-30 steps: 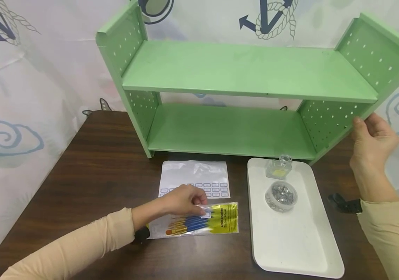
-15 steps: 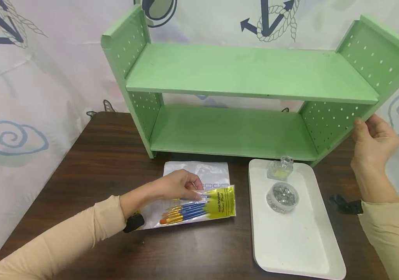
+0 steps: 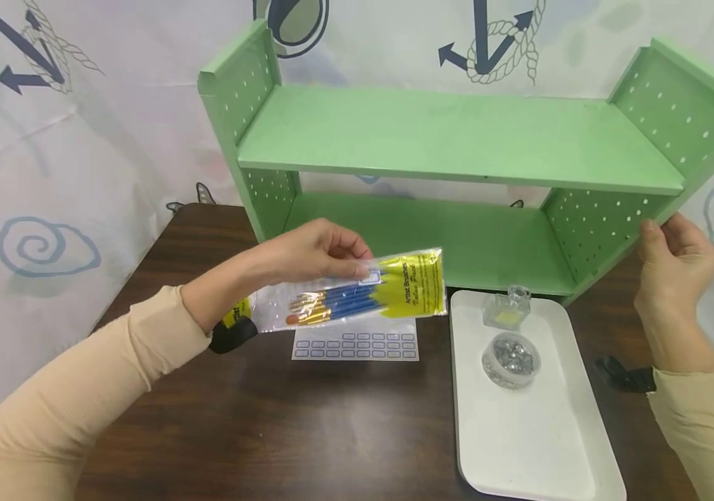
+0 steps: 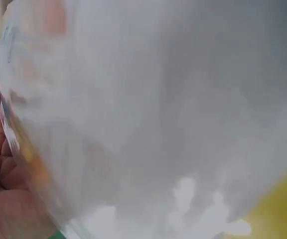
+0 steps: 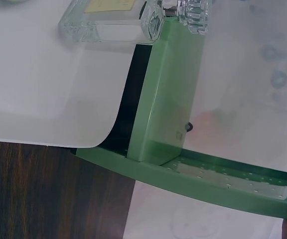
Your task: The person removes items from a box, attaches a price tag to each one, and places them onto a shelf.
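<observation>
My left hand (image 3: 310,254) pinches a clear plastic pack of artist brushes (image 3: 413,289) by its upper edge, thumb in front. Lifted off the table, the pack hangs before the lower board of a green two-tier shelf (image 3: 457,136). A small white label (image 3: 370,277) lies by the thumb on the pack. In the left wrist view the blurred pack (image 4: 148,99) hides most of the scene. At the shelf's right side panel, my right hand (image 3: 676,275) grips the front edge, thumb in front and fingers partly hidden behind. Only a bit of that hand shows in the right wrist view.
A white tray (image 3: 532,445) stands right of centre, holding a glass bottle (image 3: 507,309) and a round clear tub of silvery pieces (image 3: 511,360). On the dark wooden table (image 3: 282,424) lies a label sheet (image 3: 357,344). A patterned cloth (image 3: 113,139) hangs behind.
The left hand has raised the brush pack from the table up toward the shelf, uncovering more of the label sheet's lower part. The right hand stays on the shelf; the view has shifted slightly.
</observation>
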A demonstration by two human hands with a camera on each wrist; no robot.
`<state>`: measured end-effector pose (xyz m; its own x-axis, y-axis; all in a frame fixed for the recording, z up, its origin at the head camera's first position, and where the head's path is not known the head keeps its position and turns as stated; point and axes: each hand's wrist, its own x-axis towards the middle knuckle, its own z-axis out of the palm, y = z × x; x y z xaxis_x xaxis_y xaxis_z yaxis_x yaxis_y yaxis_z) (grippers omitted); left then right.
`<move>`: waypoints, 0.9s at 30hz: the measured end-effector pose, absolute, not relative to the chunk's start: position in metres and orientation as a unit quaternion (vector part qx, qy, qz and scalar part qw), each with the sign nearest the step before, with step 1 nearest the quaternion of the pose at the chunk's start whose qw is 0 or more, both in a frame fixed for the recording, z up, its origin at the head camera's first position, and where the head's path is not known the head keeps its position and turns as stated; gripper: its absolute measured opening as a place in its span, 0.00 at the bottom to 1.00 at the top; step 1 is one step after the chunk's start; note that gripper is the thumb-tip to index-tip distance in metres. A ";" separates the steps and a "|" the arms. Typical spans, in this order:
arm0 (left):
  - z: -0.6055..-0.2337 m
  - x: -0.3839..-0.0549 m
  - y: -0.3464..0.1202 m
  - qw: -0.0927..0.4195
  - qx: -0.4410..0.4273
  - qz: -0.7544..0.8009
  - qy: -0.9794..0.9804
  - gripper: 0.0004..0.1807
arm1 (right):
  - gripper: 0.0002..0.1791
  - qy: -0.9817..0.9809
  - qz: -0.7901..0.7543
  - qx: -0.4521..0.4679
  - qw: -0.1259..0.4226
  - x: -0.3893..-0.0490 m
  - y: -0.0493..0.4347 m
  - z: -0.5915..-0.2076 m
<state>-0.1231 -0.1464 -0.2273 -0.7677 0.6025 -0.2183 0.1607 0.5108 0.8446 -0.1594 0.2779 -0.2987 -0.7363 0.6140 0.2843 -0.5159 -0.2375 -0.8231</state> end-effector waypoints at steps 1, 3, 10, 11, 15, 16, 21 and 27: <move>-0.220 -0.125 -0.146 0.238 0.231 0.437 0.836 0.09 | 0.14 -0.507 0.780 -0.048 0.363 -0.159 0.278 -0.299; -0.205 -0.129 -0.144 0.211 0.231 0.432 0.846 0.09 | 0.14 -0.514 0.773 -0.043 0.369 -0.160 0.279 -0.300; -0.152 -0.141 -0.136 0.150 0.221 0.414 0.870 0.10 | 0.13 -0.534 0.756 -0.045 0.376 -0.159 0.283 -0.299; -0.145 -0.144 -0.135 0.143 0.218 0.410 0.874 0.10 | 0.13 -0.538 0.752 -0.047 0.377 -0.159 0.283 -0.299; -0.123 -0.153 -0.131 0.117 0.216 0.381 0.891 0.11 | 0.13 -0.546 0.742 -0.054 0.385 -0.159 0.282 -0.298; -0.119 -0.156 -0.130 0.112 0.217 0.373 0.895 0.11 | 0.13 -0.546 0.741 -0.056 0.386 -0.159 0.282 -0.297; -0.110 -0.170 -0.126 0.088 0.209 0.338 0.913 0.12 | 0.12 -0.543 0.743 -0.070 0.385 -0.159 0.280 -0.298; -0.110 -0.188 -0.124 0.075 0.191 0.323 0.924 0.13 | 0.11 -0.525 0.762 -0.068 0.373 -0.159 0.280 -0.300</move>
<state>-0.1877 -0.1244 -0.1101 -0.9157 0.4016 -0.0151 0.3046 0.7181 0.6257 -0.1593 0.2799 -0.2998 -0.7125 0.6399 0.2879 -0.4965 -0.1698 -0.8513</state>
